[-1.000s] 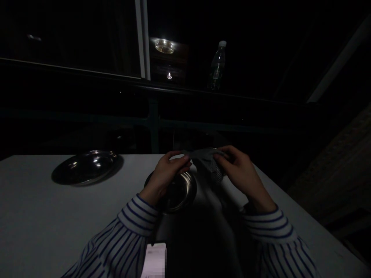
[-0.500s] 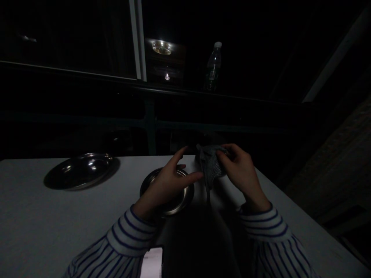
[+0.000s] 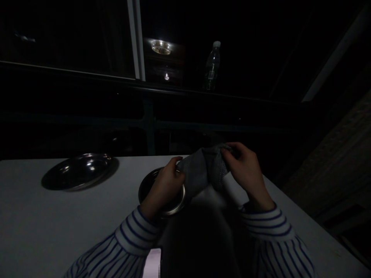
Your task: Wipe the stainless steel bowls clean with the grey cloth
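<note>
A grey cloth [image 3: 197,170] is stretched between my two hands above the white table [image 3: 95,216]. My left hand [image 3: 166,181] pinches its left end, fingers closed. The cloth's right end, where a dotted or mesh-like patch shows, is gripped by my right hand [image 3: 242,162]. Beneath my left hand stands a round metal bowl [image 3: 146,185], partly covered by that hand and wrist. Farther left on the table is a larger, shallow oval metal dish [image 3: 78,172] with a shiny inside.
A phone with a lit screen [image 3: 152,262] lies at the near edge, below my left sleeve. Beyond the table, a clear plastic bottle with a white cap [image 3: 213,65] stands on a dark ledge by the window frame [image 3: 136,42]. The surroundings are very dark.
My left hand, open with fingers spread before, has closed on the cloth's left end. The bunched cloth is now drawn out between both hands. My right hand keeps its hold.
</note>
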### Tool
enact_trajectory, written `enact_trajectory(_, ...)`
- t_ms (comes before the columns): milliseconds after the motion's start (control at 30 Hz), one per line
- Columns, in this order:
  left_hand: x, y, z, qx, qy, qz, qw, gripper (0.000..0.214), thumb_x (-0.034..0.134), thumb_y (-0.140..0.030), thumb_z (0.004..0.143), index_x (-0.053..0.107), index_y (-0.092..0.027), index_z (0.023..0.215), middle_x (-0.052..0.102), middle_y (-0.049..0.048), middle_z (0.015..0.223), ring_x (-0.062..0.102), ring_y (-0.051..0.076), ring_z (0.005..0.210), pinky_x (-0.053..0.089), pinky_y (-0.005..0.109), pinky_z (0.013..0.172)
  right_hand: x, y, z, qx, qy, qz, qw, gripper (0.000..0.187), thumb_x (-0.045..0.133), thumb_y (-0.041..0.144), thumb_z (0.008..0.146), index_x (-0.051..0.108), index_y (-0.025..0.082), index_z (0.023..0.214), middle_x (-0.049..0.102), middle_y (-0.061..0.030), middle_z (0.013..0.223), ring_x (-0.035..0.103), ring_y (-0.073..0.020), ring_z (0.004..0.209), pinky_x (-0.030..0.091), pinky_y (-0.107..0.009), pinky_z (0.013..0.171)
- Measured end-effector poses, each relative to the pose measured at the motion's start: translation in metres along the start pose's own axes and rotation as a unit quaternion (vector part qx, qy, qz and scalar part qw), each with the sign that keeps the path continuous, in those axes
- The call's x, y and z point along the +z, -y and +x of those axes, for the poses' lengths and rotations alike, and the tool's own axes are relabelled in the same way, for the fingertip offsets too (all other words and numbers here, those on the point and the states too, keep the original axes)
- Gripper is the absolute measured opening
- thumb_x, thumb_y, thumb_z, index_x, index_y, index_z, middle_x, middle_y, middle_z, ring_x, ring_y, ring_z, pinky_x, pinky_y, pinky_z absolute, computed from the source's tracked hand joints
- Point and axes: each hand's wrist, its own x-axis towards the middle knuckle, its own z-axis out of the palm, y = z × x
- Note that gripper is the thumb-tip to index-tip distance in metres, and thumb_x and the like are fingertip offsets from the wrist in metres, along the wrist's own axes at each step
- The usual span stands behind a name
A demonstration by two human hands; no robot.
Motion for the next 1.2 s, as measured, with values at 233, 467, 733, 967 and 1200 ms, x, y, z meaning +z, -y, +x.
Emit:
enact_trajectory(233,0.000,-0.005,-0.006,0.123,-0.020,0.110,0.986,0.059,0.060,-0.042,0.071,0.049,-0.017,0.123,0.049,0.0132,0.128,0.045,0.028,0.117,0.036,0.043,0.096,-0.002,0.009,-0.002,0.036,-0.049,0.135,0.989,0.017,0.060,0.029,0.074,0.064,0.018,0.087,0.065,-0.0012,0.076,0.060,-0.0146,0.070,0.046,-0.026,0.062)
enact_trajectory(467,-0.005,-0.019,-0.013,0.145,0.143,-0.020,0.979,0.061,0.072,-0.041,0.060,0.058,-0.025,0.117,0.055,0.0091,0.126,0.049,0.028,0.114,0.036,0.040,0.096,-0.002,0.015,-0.005,0.085,-0.045,0.266,0.959,0.020,0.060,0.030,0.074,0.059,0.020,0.092,0.065,-0.0017,0.079,0.061,-0.0149,0.070,0.050,-0.028,0.063)
enact_trajectory(733,-0.005,-0.024,-0.007,-0.021,0.069,-0.232,0.970,0.015,0.055,-0.023,0.073,0.066,-0.015,0.080,0.066,0.0007,0.070,0.059,0.015,0.068,0.044,0.023,0.061,0.005,0.014,-0.007,0.125,0.003,0.345,0.930,0.031,0.064,0.031,0.072,0.056,0.018,0.100,0.066,-0.0013,0.078,0.062,-0.0133,0.061,0.051,-0.025,0.054)
enact_trajectory(967,-0.009,-0.034,-0.007,-0.126,0.001,-0.350,0.928,0.026,0.052,-0.032,0.078,0.060,-0.015,0.095,0.057,-0.0040,0.060,0.050,0.010,0.050,0.038,0.020,0.048,0.015,0.019,-0.010,0.123,0.092,0.356,0.922,0.038,0.061,0.029,0.075,0.054,0.018,0.111,0.065,-0.0066,0.103,0.064,-0.0182,0.088,0.055,-0.029,0.068)
enact_trajectory(1200,-0.013,-0.042,-0.008,-0.175,-0.019,-0.382,0.907,0.019,0.058,-0.034,0.076,0.055,-0.017,0.085,0.050,-0.0075,0.052,0.049,0.007,0.048,0.040,0.016,0.049,0.029,0.023,-0.023,0.092,0.184,0.285,0.936,0.060,0.059,0.026,0.077,0.032,0.021,0.131,0.055,-0.0108,0.124,0.054,-0.0184,0.111,0.047,-0.032,0.089)
